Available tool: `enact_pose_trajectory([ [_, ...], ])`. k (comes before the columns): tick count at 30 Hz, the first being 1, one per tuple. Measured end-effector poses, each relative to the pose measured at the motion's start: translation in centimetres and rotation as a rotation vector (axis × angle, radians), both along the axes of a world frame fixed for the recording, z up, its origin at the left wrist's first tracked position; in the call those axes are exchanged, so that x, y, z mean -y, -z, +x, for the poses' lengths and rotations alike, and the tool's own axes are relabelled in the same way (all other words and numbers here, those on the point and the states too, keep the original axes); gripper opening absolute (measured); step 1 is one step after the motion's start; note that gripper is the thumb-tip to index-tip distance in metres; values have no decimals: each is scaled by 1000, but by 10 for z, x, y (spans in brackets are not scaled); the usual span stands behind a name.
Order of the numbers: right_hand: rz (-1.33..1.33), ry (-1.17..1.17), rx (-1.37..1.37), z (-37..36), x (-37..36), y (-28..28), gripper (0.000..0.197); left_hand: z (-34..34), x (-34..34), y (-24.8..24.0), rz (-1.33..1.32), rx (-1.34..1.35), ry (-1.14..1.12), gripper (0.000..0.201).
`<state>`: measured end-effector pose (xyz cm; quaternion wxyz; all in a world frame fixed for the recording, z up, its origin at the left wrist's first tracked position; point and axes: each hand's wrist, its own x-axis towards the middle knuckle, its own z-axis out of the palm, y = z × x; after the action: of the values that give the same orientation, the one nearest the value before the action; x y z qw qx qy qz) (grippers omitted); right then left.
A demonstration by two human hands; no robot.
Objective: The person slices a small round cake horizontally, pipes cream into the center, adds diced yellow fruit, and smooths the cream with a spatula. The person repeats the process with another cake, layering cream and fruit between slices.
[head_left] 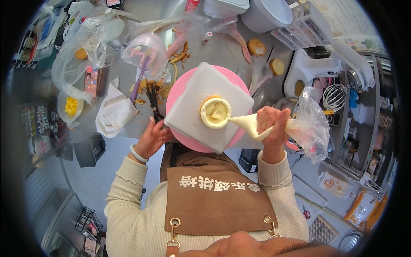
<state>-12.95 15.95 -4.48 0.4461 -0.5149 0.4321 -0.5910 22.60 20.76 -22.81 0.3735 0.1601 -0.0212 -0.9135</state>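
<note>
1. Piping in hand: right hand (274,124) closed around a cream-filled piping bag (257,126), tip laid against the right rim of a small round cake (215,112) with a cream ring and a hollow middle.
2. Cake set near the centre of a white square board (205,103), itself resting on a pink turntable (180,92) at the near edge of the worktop (222,51).
3. Left hand (152,137) partly open, fingers spread against the near left side of the turntable, gripping nothing outright.
4. Next move judged to call for steady squeeze pressure, the tip kept just at the rim, and a slow turn of the turntable with the left hand.
5. Loose plastic tail of the bag bunched to the right of the fist, hiding things behind it.
6. Left fingertips hidden under the board's corner; true contact hard to tell.
7. Far worktop clutter: clear bags, a white cloth (113,111), a stand mixer (317,68) at the right, bent by the lens.
</note>
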Motion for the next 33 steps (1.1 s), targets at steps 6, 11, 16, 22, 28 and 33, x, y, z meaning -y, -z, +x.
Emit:
enact_pose_trajectory([
  [6,-8,9,-23,0,3,0,62,-4,2,-10,145,457,-347,82],
  [11,7,-9,-9,-2,5,-1,62,-4,3,-12,-146,283,-55,85],
  [16,14,-31,-23,-3,7,-3,61,-1,2,-3,-1,382,20,85],
  [22,1,-25,-59,-5,9,-4,61,-4,5,-5,162,374,-233,86],
  [28,-22,-7,-93,-8,11,-2,61,-2,9,-14,42,393,-133,86],
  [33,-19,-15,-89,-8,13,-2,61,-12,0,-12,32,363,50,85],
])
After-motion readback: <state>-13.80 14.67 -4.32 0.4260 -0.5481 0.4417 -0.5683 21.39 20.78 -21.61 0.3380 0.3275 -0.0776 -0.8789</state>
